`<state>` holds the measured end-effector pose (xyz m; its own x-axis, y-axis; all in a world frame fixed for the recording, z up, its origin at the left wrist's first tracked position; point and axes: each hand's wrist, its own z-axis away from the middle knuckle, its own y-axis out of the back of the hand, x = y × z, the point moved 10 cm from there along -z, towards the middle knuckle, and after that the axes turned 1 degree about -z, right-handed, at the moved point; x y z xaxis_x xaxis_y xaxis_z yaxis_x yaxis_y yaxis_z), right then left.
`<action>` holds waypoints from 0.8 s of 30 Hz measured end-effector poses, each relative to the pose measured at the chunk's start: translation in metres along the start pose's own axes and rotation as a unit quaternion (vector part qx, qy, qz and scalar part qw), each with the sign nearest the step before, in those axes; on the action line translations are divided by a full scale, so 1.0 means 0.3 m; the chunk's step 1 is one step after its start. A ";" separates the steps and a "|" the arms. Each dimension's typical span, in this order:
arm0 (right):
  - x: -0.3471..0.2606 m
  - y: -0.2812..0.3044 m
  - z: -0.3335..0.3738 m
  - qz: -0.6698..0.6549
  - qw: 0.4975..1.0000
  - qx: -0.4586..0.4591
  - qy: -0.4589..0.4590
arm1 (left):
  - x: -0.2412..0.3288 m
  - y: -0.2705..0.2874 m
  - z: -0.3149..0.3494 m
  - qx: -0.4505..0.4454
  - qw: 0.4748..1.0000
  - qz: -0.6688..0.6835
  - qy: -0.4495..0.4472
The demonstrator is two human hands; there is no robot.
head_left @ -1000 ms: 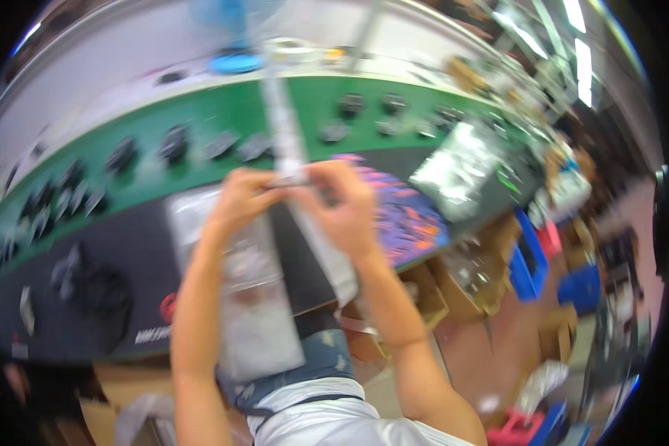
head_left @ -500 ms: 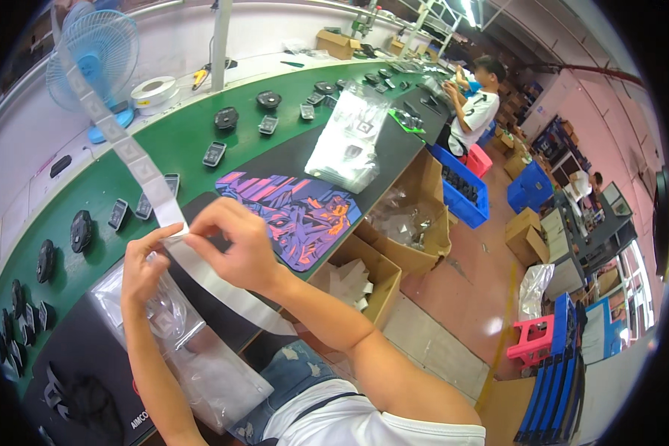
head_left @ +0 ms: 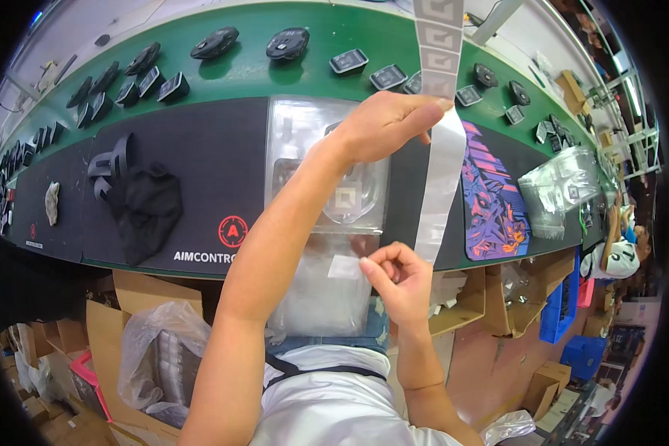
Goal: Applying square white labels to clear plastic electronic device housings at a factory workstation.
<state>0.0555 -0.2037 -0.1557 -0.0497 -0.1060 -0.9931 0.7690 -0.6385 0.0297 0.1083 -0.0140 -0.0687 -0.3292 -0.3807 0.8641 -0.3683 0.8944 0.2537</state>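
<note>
My left hand (head_left: 390,126) is closed, thumb and fingers pinching a long strip of grey-and-white labels (head_left: 440,63). The strip's pale backing (head_left: 442,178) hangs down past the table edge. Lower down, my right hand (head_left: 400,281) pinches a small whitish square sticker (head_left: 344,267) by its edge. That sticker hovers over clear plastic packaging (head_left: 320,312), which lies partly across the table's front edge toward my lap. More clear packaging with a moulded shape (head_left: 290,134) lies beneath my left forearm, which hides part of it.
Black gadgets (head_left: 288,44) and small black cases (head_left: 348,61) line the green table top (head_left: 245,78). A colourful mat (head_left: 494,201) and a stack of clear packs (head_left: 561,182) lie to the right. Black cloth (head_left: 152,212) rests at left. Open cartons (head_left: 108,334) stand below the table.
My view has swung left. My right hand has come away from the strip and down toward my body, now with a sticker in its fingers. My left hand still grips the strip.
</note>
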 end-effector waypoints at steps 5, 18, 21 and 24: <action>0.012 -0.020 -0.012 0.078 0.996 -0.029 -0.016 | 0.022 0.003 -0.003 0.000 1.000 -0.019 -0.003; 0.048 -0.006 -0.002 0.073 0.995 -0.022 -0.057 | 0.012 0.006 -0.001 0.015 1.000 -0.012 0.011; 0.041 -0.011 -0.007 0.086 0.995 -0.022 -0.049 | 0.012 0.009 -0.001 0.018 1.000 -0.013 0.012; 0.044 -0.013 -0.007 0.088 0.995 -0.023 -0.050 | 0.010 0.010 0.002 0.021 1.000 -0.013 0.014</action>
<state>0.0533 -0.2010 -0.1692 0.0266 -0.2897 -0.9568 0.7993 -0.5687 0.1944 0.1058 -0.0127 -0.0655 -0.2954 -0.3973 0.8689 -0.4124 0.8734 0.2591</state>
